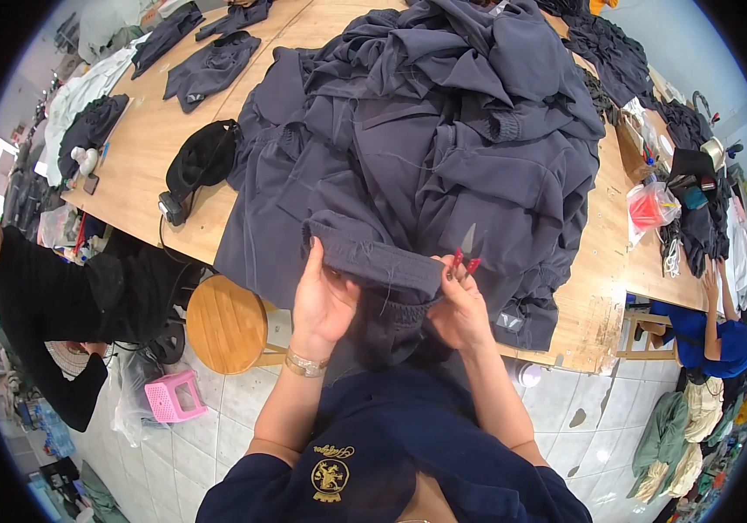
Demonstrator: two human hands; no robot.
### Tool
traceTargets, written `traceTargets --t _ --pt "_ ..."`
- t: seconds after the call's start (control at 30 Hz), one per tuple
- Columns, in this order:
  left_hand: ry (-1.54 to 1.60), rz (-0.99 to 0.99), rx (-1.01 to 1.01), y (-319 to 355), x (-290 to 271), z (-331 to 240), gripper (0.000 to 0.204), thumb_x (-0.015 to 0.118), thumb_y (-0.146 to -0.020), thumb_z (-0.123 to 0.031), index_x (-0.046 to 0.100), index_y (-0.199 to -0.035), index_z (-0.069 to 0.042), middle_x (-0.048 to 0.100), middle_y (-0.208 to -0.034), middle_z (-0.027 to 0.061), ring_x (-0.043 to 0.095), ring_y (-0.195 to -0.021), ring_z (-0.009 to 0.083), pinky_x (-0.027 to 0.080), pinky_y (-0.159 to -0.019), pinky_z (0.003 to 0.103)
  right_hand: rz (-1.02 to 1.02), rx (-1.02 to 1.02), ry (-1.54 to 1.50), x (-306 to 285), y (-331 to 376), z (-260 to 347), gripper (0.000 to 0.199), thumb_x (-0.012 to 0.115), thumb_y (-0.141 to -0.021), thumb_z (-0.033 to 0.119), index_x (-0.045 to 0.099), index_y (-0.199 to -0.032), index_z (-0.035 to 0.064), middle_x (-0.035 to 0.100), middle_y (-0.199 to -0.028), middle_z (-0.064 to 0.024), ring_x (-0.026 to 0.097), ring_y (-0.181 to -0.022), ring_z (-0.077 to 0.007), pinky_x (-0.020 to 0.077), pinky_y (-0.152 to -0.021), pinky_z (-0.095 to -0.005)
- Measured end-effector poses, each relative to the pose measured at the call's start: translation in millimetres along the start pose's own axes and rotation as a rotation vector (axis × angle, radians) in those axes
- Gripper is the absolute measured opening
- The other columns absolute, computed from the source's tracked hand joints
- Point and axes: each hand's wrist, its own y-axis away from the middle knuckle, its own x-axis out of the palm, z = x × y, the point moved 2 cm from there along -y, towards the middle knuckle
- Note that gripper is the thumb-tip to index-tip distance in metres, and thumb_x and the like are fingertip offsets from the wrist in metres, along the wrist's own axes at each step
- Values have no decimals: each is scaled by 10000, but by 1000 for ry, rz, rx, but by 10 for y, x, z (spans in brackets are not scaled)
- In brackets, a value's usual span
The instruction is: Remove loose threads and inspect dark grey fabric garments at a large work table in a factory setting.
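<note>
A dark grey garment's gathered waistband (378,261) is stretched between my hands at the table's near edge, loose threads hanging from its stitching. My left hand (323,303) is closed on the band's left end, thumb on top and fingers beneath. At the other end, my right hand (462,312) pinches the band and also holds a pair of thread snips (470,251) with red grips, blades pointing up and away. Beyond the hands rises a big heap of the same dark grey garments (495,148), which the held piece lies against.
A black cap-like item (203,157) lies on the wooden table (142,187) to the left. A round wooden stool (226,324) and a pink plastic stool (175,397) stand at the left. One person in black (86,292) is at left; another in blue (711,336) works at right.
</note>
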Motion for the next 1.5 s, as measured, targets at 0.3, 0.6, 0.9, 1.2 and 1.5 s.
traceTargets --t 0.3,0.6,0.9,1.2,1.5 --pt "-186 141 -234 67 -115 99 199 550 -944 -312 595 -1037 -141 658 -937 -12 617 -750 80 479 -553 219 -32 -196 807 -215 -152 45 194 555 -959 197 582 -997 9 531 -832 67 436 -767 -20 361 -716 -184" --pt "119 258 -153 84 107 -16 331 441 -989 -323 512 -1193 -73 606 -1154 104 615 -1042 236 575 -819 395 -13 -262 847 -195 -168 20 174 551 -946 135 589 -1022 -17 528 -851 39 450 -754 -46 383 -691 -201" --pt "-245 183 204 157 168 217 356 420 -998 -320 465 -1232 -54 549 -1226 120 559 -1117 262 481 -952 474 -80 -378 501 236 -45 53 118 585 -919 68 597 -1013 -3 494 -714 65 386 -571 3 280 -513 -167" --pt "-370 166 403 172 101 397 251 476 -980 -139 476 -1216 -53 575 -1195 91 576 -1090 197 515 -895 401 -134 -476 985 350 -206 -232 202 684 -834 53 637 -1021 -5 502 -631 75 383 -554 10 310 -500 -161" --pt "-322 56 308 84 45 233 209 506 -965 -150 478 -1146 -49 583 -1145 84 606 -1016 190 563 -841 378 -97 -148 357 280 -229 -159 162 611 -923 177 603 -925 15 434 -576 72 291 -431 -5 207 -398 -209"
